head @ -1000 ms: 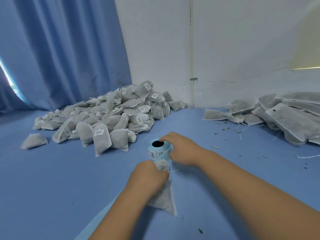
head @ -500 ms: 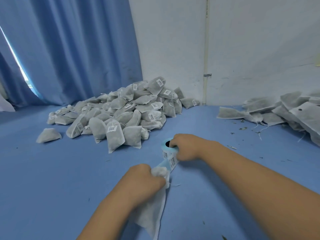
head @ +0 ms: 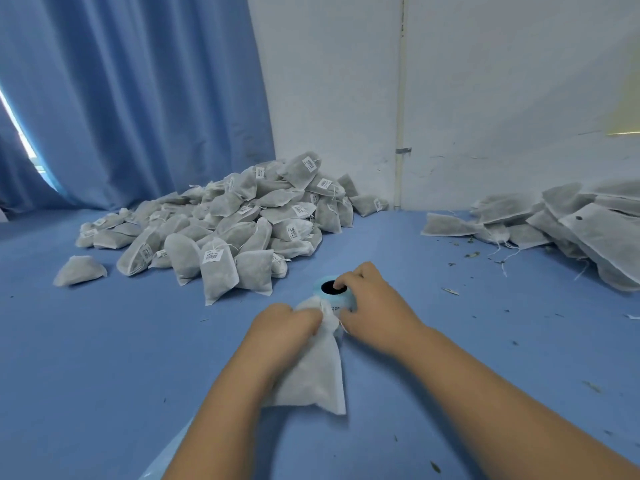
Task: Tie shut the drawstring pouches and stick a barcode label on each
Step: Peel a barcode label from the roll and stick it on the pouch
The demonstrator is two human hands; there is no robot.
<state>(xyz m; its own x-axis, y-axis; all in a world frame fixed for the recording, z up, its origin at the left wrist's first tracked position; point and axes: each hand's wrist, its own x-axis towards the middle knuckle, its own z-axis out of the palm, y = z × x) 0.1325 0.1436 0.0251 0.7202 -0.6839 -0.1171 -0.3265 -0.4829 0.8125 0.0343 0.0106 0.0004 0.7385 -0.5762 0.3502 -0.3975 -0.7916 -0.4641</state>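
Note:
My left hand [head: 284, 327] grips the gathered neck of a grey fabric pouch [head: 311, 372], which hangs down from it over the blue table [head: 104, 358]. Just beyond stands a light-blue roll of barcode labels [head: 332, 291]. My right hand [head: 374, 306] is curled around that roll, with a finger at its dark core and the thumb side near the pouch's neck. A thin white string shows between the two hands. Whether a label is pinched there is hidden by the fingers.
A large heap of tied, labelled pouches [head: 235, 223] lies at the back left by the blue curtain [head: 131, 98]. A pile of flat pouches [head: 561, 223] lies at the back right. One stray pouch [head: 79, 270] sits left. Dry leaf bits dot the table.
My left hand has brought the pouch's neck up against the label roll. The label strip that trailed from the roll is now out of sight behind the pouch. My right hand stays on the roll.

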